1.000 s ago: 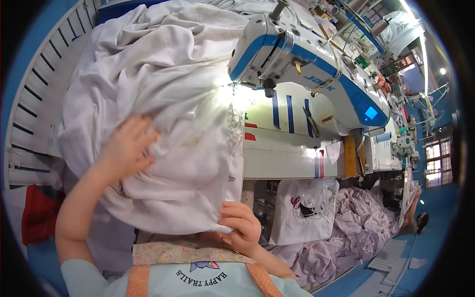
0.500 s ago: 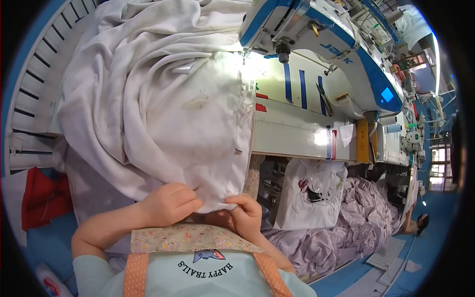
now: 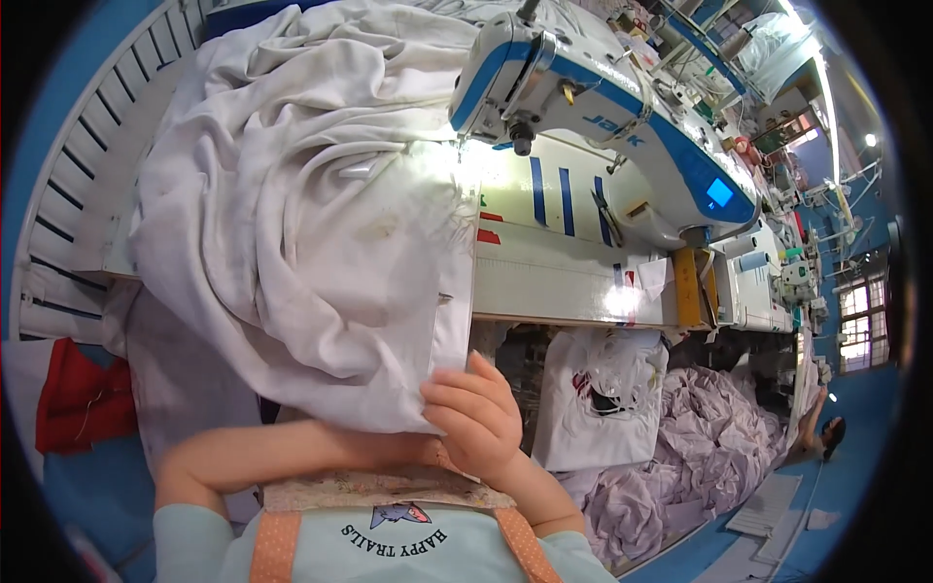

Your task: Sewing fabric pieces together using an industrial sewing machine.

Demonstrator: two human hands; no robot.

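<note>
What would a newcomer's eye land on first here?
Probably the big white cloth, rumpled across the left and middle of the view. Next, the blue-and-white sewing machine, to its upper right. Then the right hand, at the cloth's near right corner, and the red cloth at the far left.

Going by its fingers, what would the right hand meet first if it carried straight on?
The white cloth: the right hand's fingers point left across its near right corner. They look at or against it already, though this view leaves contact unclear.
</note>
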